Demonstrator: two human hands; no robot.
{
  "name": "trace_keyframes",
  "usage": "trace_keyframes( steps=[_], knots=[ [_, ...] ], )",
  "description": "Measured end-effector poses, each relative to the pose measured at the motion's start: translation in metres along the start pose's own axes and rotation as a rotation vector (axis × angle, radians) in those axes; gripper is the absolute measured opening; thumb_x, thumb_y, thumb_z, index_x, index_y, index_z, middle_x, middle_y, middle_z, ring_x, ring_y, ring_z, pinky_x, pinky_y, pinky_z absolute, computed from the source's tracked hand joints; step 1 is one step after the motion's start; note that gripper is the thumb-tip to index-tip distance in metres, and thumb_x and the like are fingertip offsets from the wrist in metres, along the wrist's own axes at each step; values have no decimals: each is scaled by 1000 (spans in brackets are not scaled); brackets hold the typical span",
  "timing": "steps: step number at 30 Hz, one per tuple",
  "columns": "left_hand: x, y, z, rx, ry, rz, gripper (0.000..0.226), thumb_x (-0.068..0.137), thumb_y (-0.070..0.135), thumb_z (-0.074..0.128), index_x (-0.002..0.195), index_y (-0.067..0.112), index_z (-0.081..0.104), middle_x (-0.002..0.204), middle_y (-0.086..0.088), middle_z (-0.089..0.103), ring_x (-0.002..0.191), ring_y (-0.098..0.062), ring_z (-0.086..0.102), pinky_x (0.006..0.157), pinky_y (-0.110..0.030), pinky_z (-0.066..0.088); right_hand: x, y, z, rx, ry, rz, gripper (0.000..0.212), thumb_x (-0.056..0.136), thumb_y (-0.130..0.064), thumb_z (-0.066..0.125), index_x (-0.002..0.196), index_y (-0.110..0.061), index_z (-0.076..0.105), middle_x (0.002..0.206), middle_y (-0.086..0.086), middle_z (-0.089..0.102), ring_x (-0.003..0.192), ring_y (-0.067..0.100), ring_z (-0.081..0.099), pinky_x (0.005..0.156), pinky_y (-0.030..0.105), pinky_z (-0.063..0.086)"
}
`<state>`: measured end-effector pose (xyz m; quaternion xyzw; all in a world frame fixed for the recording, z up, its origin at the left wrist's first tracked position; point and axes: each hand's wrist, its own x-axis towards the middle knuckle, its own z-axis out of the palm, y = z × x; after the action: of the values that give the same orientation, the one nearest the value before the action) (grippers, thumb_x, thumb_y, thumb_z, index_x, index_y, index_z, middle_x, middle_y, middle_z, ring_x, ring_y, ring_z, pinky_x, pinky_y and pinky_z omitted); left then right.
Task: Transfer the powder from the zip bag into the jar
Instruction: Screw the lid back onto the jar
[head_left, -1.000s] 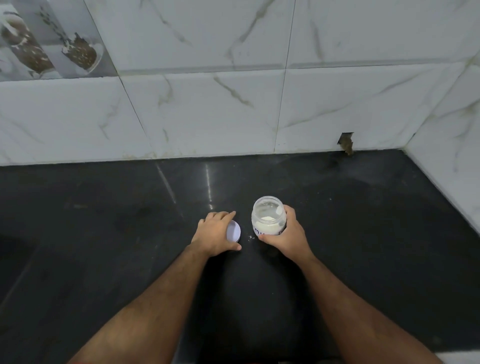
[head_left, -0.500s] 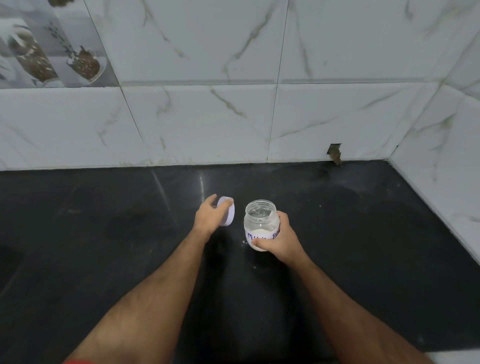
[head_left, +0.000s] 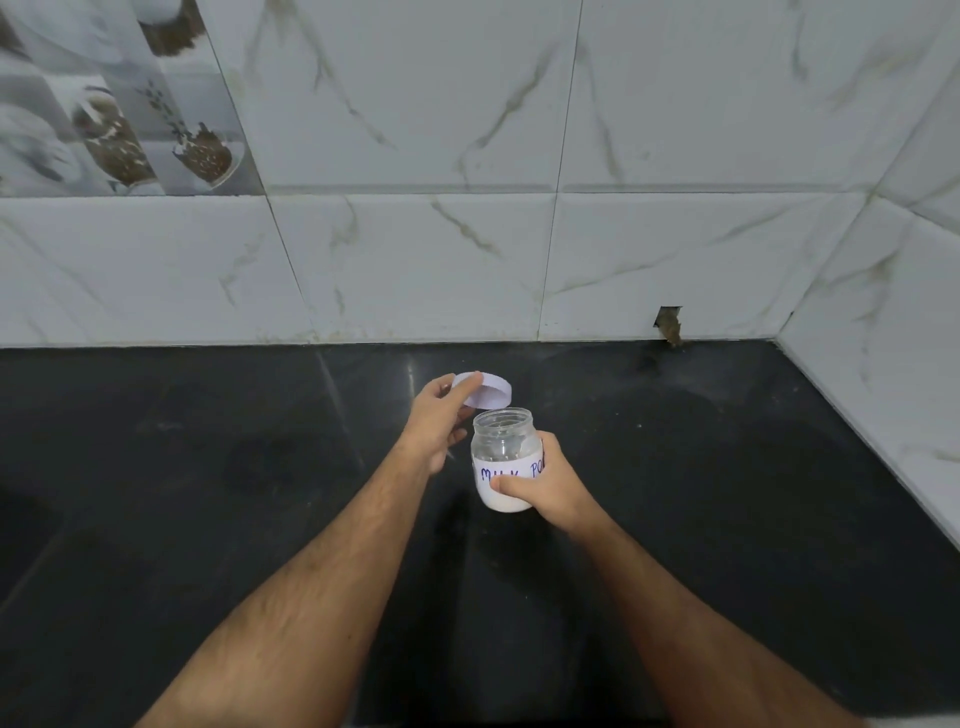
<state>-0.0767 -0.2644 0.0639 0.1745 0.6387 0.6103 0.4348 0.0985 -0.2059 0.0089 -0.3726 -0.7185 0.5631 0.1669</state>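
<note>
Here the right hand (head_left: 545, 486) grasps the open jar (head_left: 504, 460) around its labelled side, holding it upright above the black counter (head_left: 208, 467), white powder (head_left: 506, 501) at its bottom. The left hand (head_left: 436, 421) pinches the white lid (head_left: 488, 395), tilted, just behind the jar's mouth.
</note>
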Motion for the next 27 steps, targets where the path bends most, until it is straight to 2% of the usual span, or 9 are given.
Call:
trace_keyframes(
  steps=[4, 7, 10, 13, 16, 19, 22, 25, 27],
  knots=[
    [-13, 2, 0, 207, -70, 56, 73, 83, 40, 76, 146, 27, 40, 114, 5, 61, 116, -22, 58, 107, -52, 38, 3, -3, -1, 19, 15, 0, 84, 59, -33, 90, 132, -27, 48, 117, -7, 69, 107, 12, 70, 94, 44, 59],
    [-13, 4, 0, 321, -119, 78, 78, 83, 38, 76, 149, 24, 37, 109, 6, 63, 114, -21, 60, 106, -54, 41, 1, -12, -2, 31, 26, -3, 84, 59, -34, 88, 131, -27, 45, 116, -9, 67, 106, 12, 68, 94, 40, 59],
    [-16, 9, -1, 409, -156, 96, 84, 81, 41, 76, 151, 20, 37, 116, 2, 64, 113, -18, 61, 100, -45, 48, 0, -18, -2, 8, 18, -18, 86, 59, -38, 87, 132, -29, 43, 116, -11, 64, 106, 13, 67, 94, 38, 59],
    [-19, 15, -3, 536, -194, 100, 74, 86, 38, 71, 150, 18, 40, 128, -3, 59, 116, -16, 57, 91, -31, 41, -3, -20, -2, -13, 25, -22, 83, 65, -30, 88, 133, -28, 41, 116, -11, 63, 105, 13, 66, 91, 35, 59],
    [-21, 23, -7, 622, -278, 80, 63, 87, 52, 67, 137, 15, 53, 127, -1, 60, 113, -15, 57, 95, -31, 40, -5, -19, -1, -29, 24, -20, 83, 64, -30, 89, 133, -30, 42, 115, -12, 63, 105, 12, 66, 90, 33, 59],
    [-26, 29, -3, 575, -341, 120, 54, 87, 71, 52, 103, 20, 62, 104, 5, 65, 94, -9, 60, 98, -33, 45, -8, -19, 1, -10, 0, -28, 84, 58, -37, 88, 128, -33, 43, 116, -9, 64, 106, 12, 66, 92, 36, 59],
    [-27, 29, 2, 523, -288, 132, 41, 93, 62, 50, 116, 30, 60, 118, 2, 68, 104, -16, 67, 96, -39, 54, -7, -21, 5, 30, -34, -18, 82, 58, -37, 89, 128, -28, 47, 117, -5, 66, 108, 15, 68, 93, 40, 59],
    [-25, 25, 6, 518, -262, 122, 37, 87, 58, 63, 102, 26, 72, 99, -1, 77, 94, -25, 75, 91, -48, 59, -5, -22, 4, 46, -92, -24, 81, 61, -34, 93, 130, -21, 52, 118, 3, 70, 108, 19, 70, 93, 47, 59],
    [-22, 25, 7, 525, -224, 117, 37, 85, 53, 67, 97, 19, 74, 91, -2, 77, 86, -25, 76, 87, -48, 58, -6, -23, 3, 12, -129, -38, 79, 63, -27, 93, 131, -24, 52, 118, 1, 70, 108, 17, 69, 94, 42, 59]
  ],
)
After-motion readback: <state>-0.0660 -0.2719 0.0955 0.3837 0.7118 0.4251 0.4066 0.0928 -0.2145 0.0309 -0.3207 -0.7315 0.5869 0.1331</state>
